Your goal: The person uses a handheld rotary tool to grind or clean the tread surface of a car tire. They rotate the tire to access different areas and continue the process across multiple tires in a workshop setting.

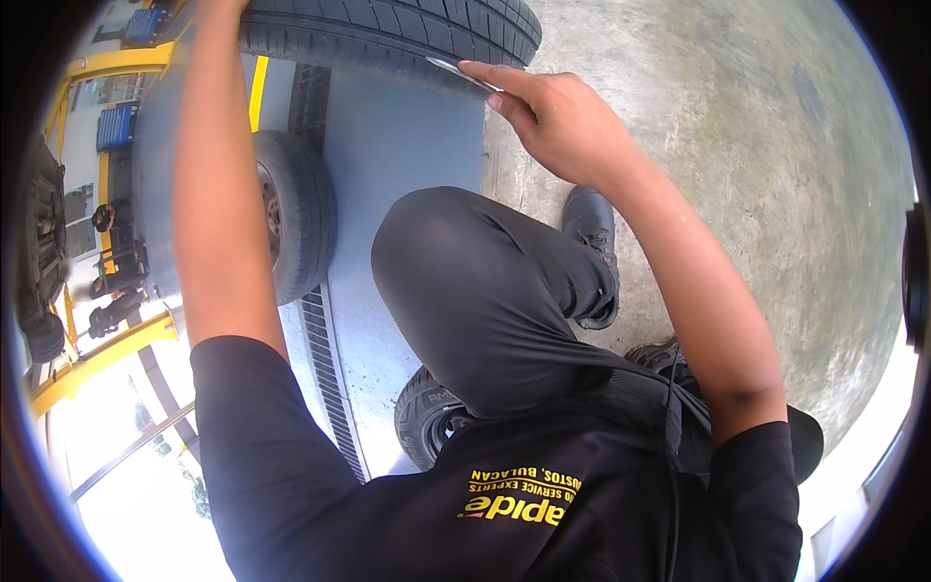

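Observation:
A large black tyre (388, 39) with grooved tread fills the top of the view, in front of me. My right hand (558, 112) holds a slim, silvery pointed tool (449, 68) between thumb and extended index finger. Its tip lies at the tread, near the tyre's lower edge; whether it touches the rubber I cannot tell. The exact kind of tool does not show. My left forearm (228, 184) reaches up past the tyre's left end, and the left hand is cut off by the top edge.
A second wheel (296, 218) stands at the left, beside a dark floor grating (325, 369). Another tyre (419, 417) is by my bent knee (436, 252). Yellow lift frames (112, 66) rise at the far left. Grey concrete floor (737, 126) stretches to the right of my shoe (589, 228).

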{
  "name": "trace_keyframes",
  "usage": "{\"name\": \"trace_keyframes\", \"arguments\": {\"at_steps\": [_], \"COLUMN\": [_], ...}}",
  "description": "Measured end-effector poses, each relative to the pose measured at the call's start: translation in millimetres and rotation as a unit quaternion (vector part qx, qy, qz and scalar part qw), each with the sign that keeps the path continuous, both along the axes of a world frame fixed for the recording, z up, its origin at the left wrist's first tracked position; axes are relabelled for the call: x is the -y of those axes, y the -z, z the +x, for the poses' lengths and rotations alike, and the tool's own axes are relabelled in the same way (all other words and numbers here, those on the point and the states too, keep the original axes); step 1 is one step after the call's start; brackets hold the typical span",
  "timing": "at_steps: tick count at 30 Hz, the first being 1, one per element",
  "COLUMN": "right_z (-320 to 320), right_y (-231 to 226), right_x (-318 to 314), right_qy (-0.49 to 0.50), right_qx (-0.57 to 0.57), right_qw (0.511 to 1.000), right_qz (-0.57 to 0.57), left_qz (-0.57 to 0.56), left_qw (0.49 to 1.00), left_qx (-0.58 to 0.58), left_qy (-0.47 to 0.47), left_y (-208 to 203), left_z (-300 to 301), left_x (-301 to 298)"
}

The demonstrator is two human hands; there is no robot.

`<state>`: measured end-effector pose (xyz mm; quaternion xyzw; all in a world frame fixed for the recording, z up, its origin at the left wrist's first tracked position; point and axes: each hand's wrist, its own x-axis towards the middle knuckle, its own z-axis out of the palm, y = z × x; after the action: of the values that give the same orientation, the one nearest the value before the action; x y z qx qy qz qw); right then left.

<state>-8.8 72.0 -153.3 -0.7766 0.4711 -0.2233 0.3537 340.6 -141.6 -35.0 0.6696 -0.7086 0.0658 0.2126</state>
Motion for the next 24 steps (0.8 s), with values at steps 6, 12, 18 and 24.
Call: {"name": "trace_keyframes", "arguments": {"at_steps": [6,12,18,24], "right_z": [10,6,4,-3], "right_y": [4,-3,-9,-28], "right_x": [7,11,12,11], "right_qy": [0.013,0.001,0.018,0.021], "right_qx": [-0.035,-0.057,-0.035,-0.043], "right_qw": [0.999,0.998,0.999,0.998], "right_qz": [-0.032,-0.039,0.007,0.034], "left_qz": [0.032,0.035,0.029,0.018], "left_qw": [0.997,0.996,0.999,0.997], "left_qx": [-0.061,-0.057,-0.033,-0.045], "left_qy": [-0.046,-0.059,-0.004,0.065], "left_y": [0,-4,-5,-4], "left_z": [-9,-16,-13,-22], "left_x": [-11,-21,-10,2]}}
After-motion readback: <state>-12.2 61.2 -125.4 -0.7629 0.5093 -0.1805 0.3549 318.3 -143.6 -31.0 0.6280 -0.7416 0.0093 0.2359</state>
